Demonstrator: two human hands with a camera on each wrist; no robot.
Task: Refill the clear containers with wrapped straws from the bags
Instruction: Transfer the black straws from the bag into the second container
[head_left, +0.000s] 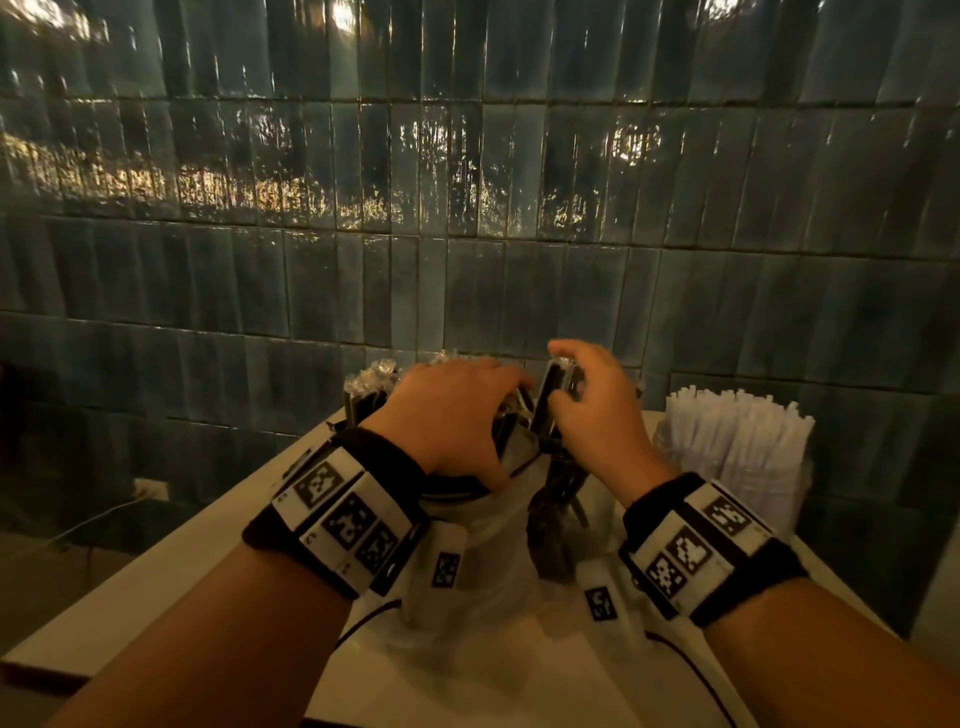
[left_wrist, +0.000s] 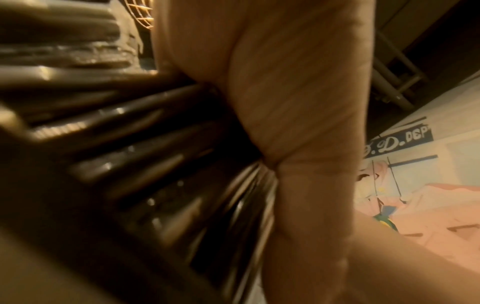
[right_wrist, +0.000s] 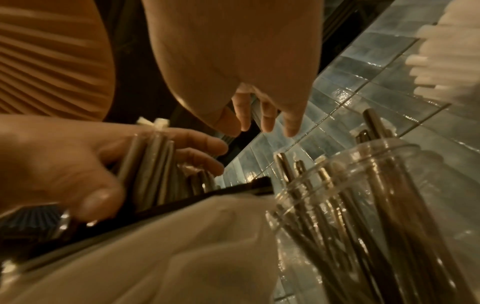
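A person is standing at a pale bench (head_left: 171, 566) set against a wall of glossy dark blue-green tiles (head_left: 467, 208), both wrists wearing black bands with black-and-white square markers.

The left hand (head_left: 457, 415) is reaching into the mouth of a soft translucent plastic bag (head_left: 488, 545) sitting on the bench in front of the person. Its grip is closing around a bundle of dark straws in clear wrappers (right_wrist: 153, 164), fingers on one side and thumb on the other, with the wrapper ends sticking up above the fingers.

The right hand (head_left: 597, 410) is hovering just beside the left, above the bag. Its fingers are curling round a few more dark wrapped straws near their upper ends, a narrow grip.

Just right of the bag, a clear round plastic container (right_wrist: 376, 205) is standing on the bench, partly filled with dark wrapped straws leaning at angles. Further right, another clear container (head_left: 753, 483) is standing packed with upright white paper-wrapped straws (head_left: 737, 431). More clear-wrapped dark straws (head_left: 369, 384) are showing behind the left hand, near the wall.
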